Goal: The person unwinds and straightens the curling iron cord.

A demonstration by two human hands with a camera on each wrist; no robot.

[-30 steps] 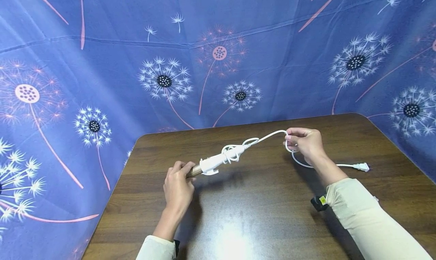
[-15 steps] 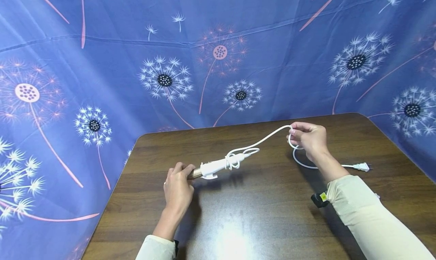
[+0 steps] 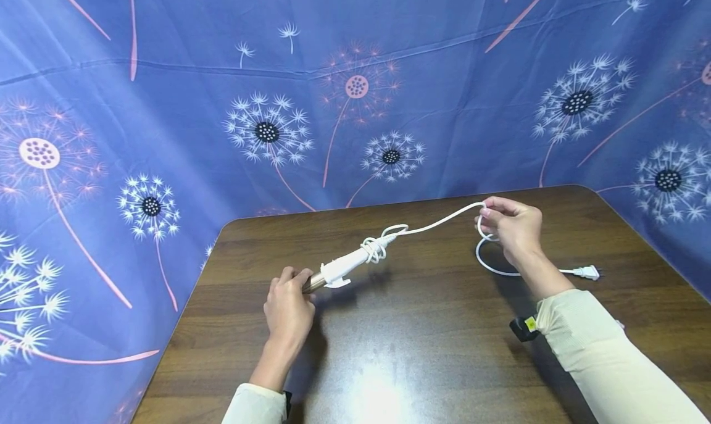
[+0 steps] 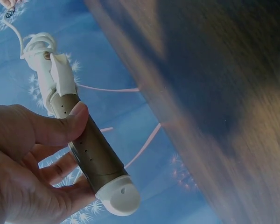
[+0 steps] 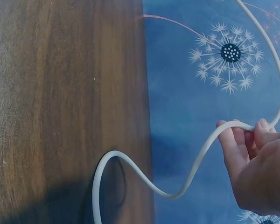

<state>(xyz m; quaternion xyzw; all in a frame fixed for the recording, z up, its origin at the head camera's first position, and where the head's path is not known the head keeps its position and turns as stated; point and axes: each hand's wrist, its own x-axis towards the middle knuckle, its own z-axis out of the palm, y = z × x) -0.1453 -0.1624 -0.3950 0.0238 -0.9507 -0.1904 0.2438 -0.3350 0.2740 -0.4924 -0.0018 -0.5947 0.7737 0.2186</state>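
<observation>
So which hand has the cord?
The right hand: it pinches the cord, while the left hand grips the brown barrel.

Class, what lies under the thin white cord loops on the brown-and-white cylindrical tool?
Under the white cord loops, parts of the cylindrical white handle show; the surface directly beneath each loop is covered.

In the right wrist view, the cord [image 5: 96, 191] runs off the top and bottom; the right hand [image 5: 261, 163] is cropped. In the head view, the left hand [image 3: 289, 308] hides one end of the iron [image 3: 344, 265], the right forearm [image 3: 543, 278] covers some cord, and a white thing [image 3: 620, 325] behind the right sleeve [image 3: 605, 356] is too hidden to tell.
</observation>
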